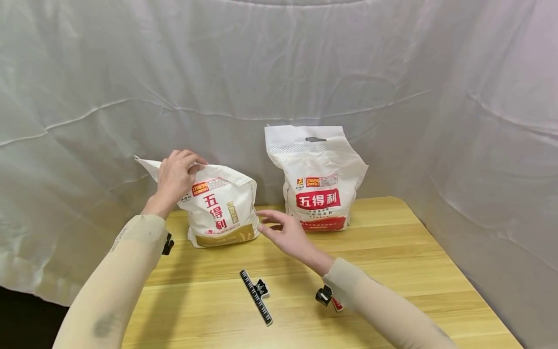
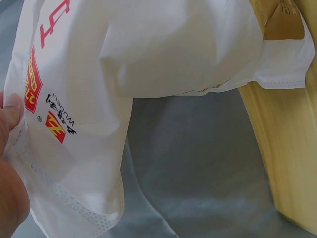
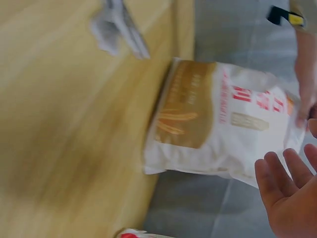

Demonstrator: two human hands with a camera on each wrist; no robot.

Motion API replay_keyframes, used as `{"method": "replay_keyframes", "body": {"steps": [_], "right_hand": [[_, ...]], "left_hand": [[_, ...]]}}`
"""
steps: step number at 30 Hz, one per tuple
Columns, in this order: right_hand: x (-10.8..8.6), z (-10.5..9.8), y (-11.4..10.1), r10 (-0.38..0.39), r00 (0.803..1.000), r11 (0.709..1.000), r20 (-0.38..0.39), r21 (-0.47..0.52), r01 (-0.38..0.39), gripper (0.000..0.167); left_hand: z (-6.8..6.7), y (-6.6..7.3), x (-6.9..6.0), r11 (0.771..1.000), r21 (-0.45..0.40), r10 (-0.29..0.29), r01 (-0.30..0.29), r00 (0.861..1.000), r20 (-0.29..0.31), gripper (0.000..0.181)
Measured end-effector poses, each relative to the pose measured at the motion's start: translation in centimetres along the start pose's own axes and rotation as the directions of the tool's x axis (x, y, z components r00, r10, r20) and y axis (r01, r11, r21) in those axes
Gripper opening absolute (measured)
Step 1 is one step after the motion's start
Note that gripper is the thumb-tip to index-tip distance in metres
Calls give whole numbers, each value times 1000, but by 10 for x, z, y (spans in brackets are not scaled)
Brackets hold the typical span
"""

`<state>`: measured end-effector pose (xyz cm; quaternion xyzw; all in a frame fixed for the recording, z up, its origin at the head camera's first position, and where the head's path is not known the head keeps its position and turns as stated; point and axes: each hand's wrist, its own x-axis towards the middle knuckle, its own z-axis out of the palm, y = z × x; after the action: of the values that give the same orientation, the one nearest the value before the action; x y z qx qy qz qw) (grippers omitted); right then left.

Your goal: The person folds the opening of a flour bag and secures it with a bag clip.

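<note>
A white flour bag (image 1: pixel 224 198) with red lettering and a gold band along its bottom leans on the left part of the table. My left hand (image 1: pixel 176 174) grips the folded upper edge of this bag, thumb toward the printed front in the left wrist view. By the bag's lower right side is my right hand (image 1: pixel 289 235), fingers extended and slightly bent, holding nothing. The right wrist view has the fingers of my right hand (image 3: pixel 287 193) spread in front of the bag (image 3: pixel 242 129); whether they touch it I cannot tell.
A second flour bag (image 1: pixel 324 179), with a red label and a handle slot, stands upright at the table's back. Nearer me lies a long clip (image 1: pixel 257 298) with a piano-key pattern. Grey cloth (image 1: pixel 244 63) hangs behind the wooden table (image 1: pixel 392 252).
</note>
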<state>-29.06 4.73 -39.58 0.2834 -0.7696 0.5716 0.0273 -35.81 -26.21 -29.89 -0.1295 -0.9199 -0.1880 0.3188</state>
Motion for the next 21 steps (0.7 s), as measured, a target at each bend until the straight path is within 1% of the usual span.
{"method": "replay_keyframes", "body": {"steps": [4,9,12,16,21], "right_hand": [[-13,5,8,30,997,997,71,-76,-25,39],[-28,12,21,74,984,986,163,-162,-47,40],[-37,17,29,94,969,978,227,-205,-47,42],[-48,22,38,123,944,974,307,-222,-54,44],[-59,28,45,166,915,963,368,-259,-71,46]], "left_hand": [[-1,0,0,1000,3,1,-1,1000,-1,14],[-1,1,-1,1000,6,2,-2,1000,1,14],[-2,1,-2,1000,7,5,-5,1000,1,14],[-1,0,-2,1000,3,14,-14,1000,-5,14],[0,0,-2,1000,4,21,-21,1000,-16,12]]}}
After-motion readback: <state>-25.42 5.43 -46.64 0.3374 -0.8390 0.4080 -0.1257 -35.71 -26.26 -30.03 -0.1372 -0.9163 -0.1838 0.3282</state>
